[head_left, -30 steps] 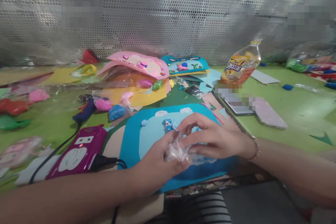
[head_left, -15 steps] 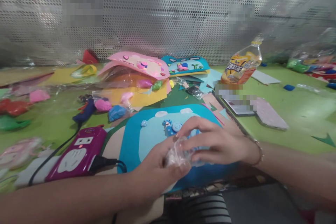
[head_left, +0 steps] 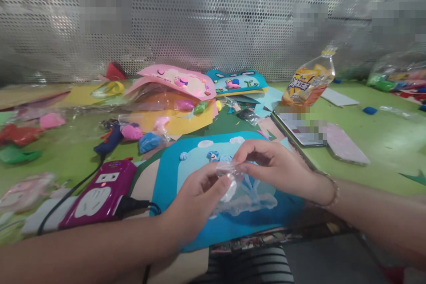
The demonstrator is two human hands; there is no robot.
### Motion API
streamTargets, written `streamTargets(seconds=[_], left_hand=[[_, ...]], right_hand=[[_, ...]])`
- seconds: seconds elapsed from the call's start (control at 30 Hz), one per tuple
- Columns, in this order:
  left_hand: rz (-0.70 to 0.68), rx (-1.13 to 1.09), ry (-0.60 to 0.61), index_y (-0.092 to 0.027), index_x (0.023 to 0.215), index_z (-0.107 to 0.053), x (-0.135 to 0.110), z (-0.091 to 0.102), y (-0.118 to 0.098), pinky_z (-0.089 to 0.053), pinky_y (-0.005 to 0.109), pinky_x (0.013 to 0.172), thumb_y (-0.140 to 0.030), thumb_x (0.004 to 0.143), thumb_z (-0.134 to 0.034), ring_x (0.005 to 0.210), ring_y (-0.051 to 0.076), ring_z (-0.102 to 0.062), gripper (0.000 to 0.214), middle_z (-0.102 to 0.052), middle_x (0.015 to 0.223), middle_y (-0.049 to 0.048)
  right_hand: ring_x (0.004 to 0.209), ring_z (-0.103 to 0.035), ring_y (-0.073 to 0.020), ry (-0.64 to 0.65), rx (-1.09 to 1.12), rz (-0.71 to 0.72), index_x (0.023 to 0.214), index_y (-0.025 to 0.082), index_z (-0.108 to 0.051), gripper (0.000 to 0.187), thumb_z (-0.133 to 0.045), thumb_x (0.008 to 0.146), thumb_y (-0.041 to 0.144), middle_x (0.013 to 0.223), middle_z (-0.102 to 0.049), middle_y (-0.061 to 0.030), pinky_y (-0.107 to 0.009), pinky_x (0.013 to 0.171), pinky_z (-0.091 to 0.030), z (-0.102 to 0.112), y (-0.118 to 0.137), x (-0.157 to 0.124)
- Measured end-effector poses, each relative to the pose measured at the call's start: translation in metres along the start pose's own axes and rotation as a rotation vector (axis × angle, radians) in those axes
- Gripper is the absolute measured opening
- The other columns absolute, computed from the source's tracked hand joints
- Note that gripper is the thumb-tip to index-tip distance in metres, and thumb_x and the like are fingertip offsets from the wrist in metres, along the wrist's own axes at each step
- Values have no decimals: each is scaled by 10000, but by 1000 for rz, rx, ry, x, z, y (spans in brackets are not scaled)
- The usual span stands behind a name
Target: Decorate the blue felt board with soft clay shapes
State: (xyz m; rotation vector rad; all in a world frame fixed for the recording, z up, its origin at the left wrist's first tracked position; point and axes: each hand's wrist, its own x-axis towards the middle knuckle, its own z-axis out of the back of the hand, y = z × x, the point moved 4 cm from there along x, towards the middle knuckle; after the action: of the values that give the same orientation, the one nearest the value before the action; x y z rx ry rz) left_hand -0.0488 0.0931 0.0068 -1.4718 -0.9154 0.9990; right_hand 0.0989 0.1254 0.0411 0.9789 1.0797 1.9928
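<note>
"What does the head view show your hands doing?"

"My left hand (head_left: 203, 193) is curled narrow round a clear plastic bag (head_left: 227, 167), thumb against a white lump (head_left: 229, 190), seemingly inside it. My right hand (head_left: 279, 166) pinches the bag's edge between thumb and fingers. The bag is above the middle of the blue card (head_left: 166, 186)."

"How would you handle it well?"

"I'd use a light left grip so the lump isn't squashed, draw the plastic taut with the right, and lift both wrists off the card's raised pieces."

"And the count?"

"One bag, one card. Near the card's far edge, two white clouds (head_left: 205, 143) and one blue figure (head_left: 213, 155), partly hidden. Beyond the card, one pink sheet (head_left: 166, 79) and one blue sheet (head_left: 242, 80), both decorated. Left of it, one purple power strip (head_left: 109, 182). Beyond it to the right, one bottle (head_left: 304, 82) on the green surface (head_left: 392, 142)."
</note>
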Motion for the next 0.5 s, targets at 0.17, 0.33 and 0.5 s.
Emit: streamTargets(seconds=[0.17, 0.33, 0.5], left_hand=[[14, -20, -62, -175, 887, -611, 5, 4, 6, -408, 233, 603, -472, 816, -569, 676, 137, -513, 308, -600, 780, 17], [28, 30, -59, -173, 861, -596, 5, 6, 8, -356, 212, 509, -492, 835, -536, 570, 110, -452, 326, -572, 720, 1], [46, 78, -75, -172, 779, -520, 4, 8, 5, -298, 204, 473, -548, 853, -486, 535, 96, -398, 385, -509, 642, -16]], right_hand=[[667, -597, -81, -48, 6, -60, 818, 165, -568, 76, -627, 782, 197, 783, -610, -4, -198, 597, -536, -1, -1, 1], [611, -564, -64, -43, -32, -107, 818, 170, -552, 93, -630, 779, 202, 765, -591, 11, -181, 544, -505, -3, 0, 0], [631, -557, -71, -33, -16, -89, 825, 176, -558, 67, -612, 794, 199, 760, -589, 14, -189, 565, -497, -5, -6, -1]])
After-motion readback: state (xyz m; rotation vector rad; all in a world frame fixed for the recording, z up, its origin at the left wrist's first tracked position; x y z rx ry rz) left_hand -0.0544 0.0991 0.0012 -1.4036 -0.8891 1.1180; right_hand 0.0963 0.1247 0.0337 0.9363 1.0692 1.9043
